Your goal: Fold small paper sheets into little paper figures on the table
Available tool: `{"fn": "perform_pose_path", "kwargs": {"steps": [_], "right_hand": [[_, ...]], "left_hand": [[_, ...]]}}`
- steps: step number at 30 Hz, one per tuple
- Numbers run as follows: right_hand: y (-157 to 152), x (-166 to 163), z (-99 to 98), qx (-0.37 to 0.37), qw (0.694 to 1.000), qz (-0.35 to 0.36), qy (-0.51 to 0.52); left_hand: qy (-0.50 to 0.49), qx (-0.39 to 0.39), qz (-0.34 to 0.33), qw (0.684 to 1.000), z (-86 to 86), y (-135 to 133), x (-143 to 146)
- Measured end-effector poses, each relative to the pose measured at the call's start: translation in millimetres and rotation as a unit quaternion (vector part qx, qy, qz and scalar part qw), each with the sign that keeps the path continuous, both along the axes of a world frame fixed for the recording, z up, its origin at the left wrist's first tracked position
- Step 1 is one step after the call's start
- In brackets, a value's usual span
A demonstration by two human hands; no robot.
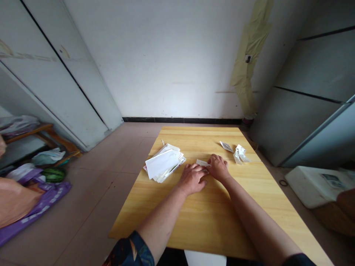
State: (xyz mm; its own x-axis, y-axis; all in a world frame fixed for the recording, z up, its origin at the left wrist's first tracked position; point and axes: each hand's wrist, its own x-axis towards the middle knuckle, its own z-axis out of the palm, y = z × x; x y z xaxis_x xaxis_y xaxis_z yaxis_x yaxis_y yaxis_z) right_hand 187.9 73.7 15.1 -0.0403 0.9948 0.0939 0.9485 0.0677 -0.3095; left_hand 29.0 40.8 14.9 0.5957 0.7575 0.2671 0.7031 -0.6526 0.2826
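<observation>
Both hands rest on a yellow wooden table (210, 218), close together near its middle. My left hand (192, 178) lies palm down with fingers curled onto a small white paper piece (201, 162). My right hand (218, 167) presses the same paper from the right, fingers bent over it. Most of the paper is hidden under the fingers. A stack of white envelopes or sheets (163, 163) lies just left of my left hand. Two or three small folded white papers (237, 152) sit beyond my right hand.
A white wall with a dark skirting runs behind the table. Grey cabinet panels stand at left and right. On the floor at left lie purple and orange bags (30, 199) and a watermelon (54, 174). A white box (313, 184) sits on the floor at right.
</observation>
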Motion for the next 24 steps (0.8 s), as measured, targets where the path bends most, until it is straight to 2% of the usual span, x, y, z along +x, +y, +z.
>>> {"fn": "perform_pose_path", "kwargs": {"steps": [8,19,24], "right_hand": [[-9,-1,2.6,0.068,0.996,0.056,-0.016],[-2,7,7.4,0.069,0.993,0.094,0.001],[-1,9,7.0,0.051,0.996,0.07,-0.029]], "left_hand": [[0.013,0.014,0.007,1.0,-2.9,1,-1],[-0.002,0.016,0.009,1.0,-5.9,1,-2],[-0.002,0.021,0.005,1.0,-7.6,2,-1]]}}
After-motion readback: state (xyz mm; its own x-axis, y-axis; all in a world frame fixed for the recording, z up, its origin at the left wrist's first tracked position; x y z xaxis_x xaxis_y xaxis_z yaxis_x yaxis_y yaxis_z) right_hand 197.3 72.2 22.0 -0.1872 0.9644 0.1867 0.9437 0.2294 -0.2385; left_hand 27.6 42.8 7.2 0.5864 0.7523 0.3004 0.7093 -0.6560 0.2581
